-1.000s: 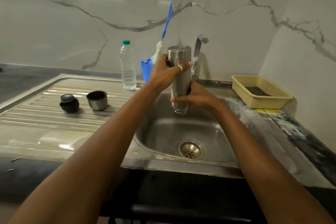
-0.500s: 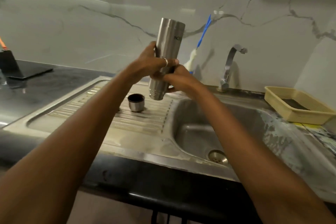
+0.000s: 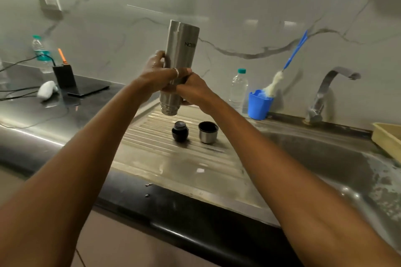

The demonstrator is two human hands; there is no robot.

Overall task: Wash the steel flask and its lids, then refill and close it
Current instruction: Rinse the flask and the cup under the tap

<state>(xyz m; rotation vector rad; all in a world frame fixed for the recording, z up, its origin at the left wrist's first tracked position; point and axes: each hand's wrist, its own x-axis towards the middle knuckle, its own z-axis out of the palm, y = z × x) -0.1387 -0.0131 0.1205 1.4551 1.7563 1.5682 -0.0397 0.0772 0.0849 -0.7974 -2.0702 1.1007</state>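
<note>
You are holding the steel flask (image 3: pixel 181 54) upside down in the air above the drainboard (image 3: pixel 173 158), with its open screw mouth pointing down to 6 o'clock and its flat bottom leaning a little toward 1 o'clock. Your left hand (image 3: pixel 158 73) is wrapping its fingers round the middle of the flask from the 9 o'clock side, and a ring is showing on one finger. Your right hand (image 3: pixel 192 91) is gripping the lower part of the flask from the 3 o'clock side, just above the mouth, and your two hands are touching each other. Below the flask, at 6 o'clock, the black inner lid (image 3: pixel 179 131) is sitting on the drainboard. The steel cup lid (image 3: pixel 208 132) is standing just beside it at 3 o'clock, with its open side up. At 3 o'clock from your hands a water bottle (image 3: pixel 238 86) is standing near the wall. Past it, a blue cup (image 3: pixel 259 104) is holding a brush (image 3: pixel 288 65) with a blue handle. Farther toward 3 o'clock are the tap (image 3: pixel 325 93), the sink (image 3: pixel 325 158) and a yellow basket (image 3: pixel 388 138). At 9 o'clock from the flask a second bottle (image 3: pixel 40 52) is standing on the dark counter (image 3: pixel 86 110).
</note>
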